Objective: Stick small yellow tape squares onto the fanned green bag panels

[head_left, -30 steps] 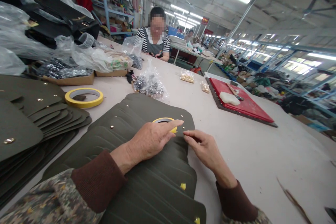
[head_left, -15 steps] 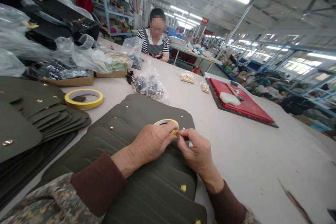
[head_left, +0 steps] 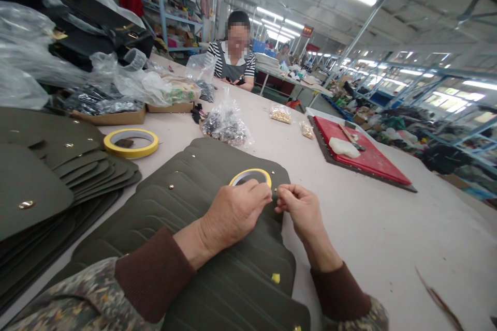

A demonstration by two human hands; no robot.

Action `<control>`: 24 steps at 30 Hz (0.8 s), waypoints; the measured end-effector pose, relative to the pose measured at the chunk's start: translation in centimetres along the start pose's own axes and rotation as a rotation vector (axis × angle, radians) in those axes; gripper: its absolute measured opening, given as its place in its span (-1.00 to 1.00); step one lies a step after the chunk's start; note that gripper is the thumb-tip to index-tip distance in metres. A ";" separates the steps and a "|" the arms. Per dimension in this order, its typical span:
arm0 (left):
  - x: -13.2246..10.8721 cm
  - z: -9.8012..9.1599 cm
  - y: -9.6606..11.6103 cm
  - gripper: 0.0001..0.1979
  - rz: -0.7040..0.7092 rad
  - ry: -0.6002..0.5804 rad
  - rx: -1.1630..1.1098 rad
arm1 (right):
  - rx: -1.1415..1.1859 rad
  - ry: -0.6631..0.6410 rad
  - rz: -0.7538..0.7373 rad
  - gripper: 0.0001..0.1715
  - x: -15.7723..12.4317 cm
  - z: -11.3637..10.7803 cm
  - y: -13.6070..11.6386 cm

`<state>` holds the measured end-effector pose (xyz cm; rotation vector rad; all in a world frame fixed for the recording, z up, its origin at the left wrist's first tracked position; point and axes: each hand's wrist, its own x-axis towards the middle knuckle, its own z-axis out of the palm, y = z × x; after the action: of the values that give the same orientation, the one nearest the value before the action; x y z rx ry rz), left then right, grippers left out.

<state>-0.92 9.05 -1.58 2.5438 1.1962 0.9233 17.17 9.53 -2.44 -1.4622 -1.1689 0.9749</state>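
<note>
Left hand (head_left: 235, 212): fingers grasping tape roll (head_left: 250, 172) at its near rim.
Right hand (head_left: 302, 210): fingers pinched together just right of it; contents unclear.
Underneath: olive panels (head_left: 186, 194), desk (head_left: 373, 227).

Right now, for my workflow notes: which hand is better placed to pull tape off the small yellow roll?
Probably the right. The right hand pinches beside the yellow tape roll, while the left hand lies on the roll, holding it on the olive leather pieces.
</note>
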 end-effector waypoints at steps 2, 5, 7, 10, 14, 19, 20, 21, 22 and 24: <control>0.1 0.1 -0.3 -0.83 -0.023 -0.078 0.129 | 0.030 0.007 0.083 -0.70 1.2 -1.0 0.5; 0.2 0.4 -0.9 -0.88 -0.032 -0.212 0.299 | -0.015 -0.044 0.096 -0.63 2.2 -2.0 1.1; 0.2 0.6 -1.1 -0.89 -0.024 -0.267 0.339 | -0.080 -0.072 0.091 -0.64 2.4 -2.0 1.3; 0.2 0.7 -1.1 -0.88 -0.026 -0.295 0.341 | -0.195 -0.078 0.063 -0.68 2.3 -1.5 1.4; 0.1 0.7 -1.2 -0.88 -0.022 -0.289 0.330 | -0.454 -0.077 -0.049 -0.73 2.3 -0.8 1.1; 0.1 0.7 -1.2 -0.88 -0.012 -0.277 0.326 | -0.718 -0.051 -0.206 -0.79 2.5 -0.5 1.0; 0.1 0.7 -1.2 -0.89 -0.010 -0.280 0.322 | -0.708 -0.038 -0.195 -0.81 2.6 -0.7 1.2; 0.0 0.6 -1.1 -0.89 -0.008 -0.284 0.317 | -0.677 -0.022 -0.166 -0.80 2.5 -0.9 1.4; 0.0 0.6 -1.1 -0.89 -0.005 -0.287 0.312 | -0.627 -0.006 -0.127 -0.76 2.5 -1.2 1.7; 0.0 0.5 -1.1 -0.88 -0.001 -0.288 0.299 | -0.487 0.007 -0.071 -0.66 2.2 -1.7 2.2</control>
<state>-1.30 9.81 -2.39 2.7781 1.3255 0.3781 19.70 11.20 -4.32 -1.7826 -1.5131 0.6587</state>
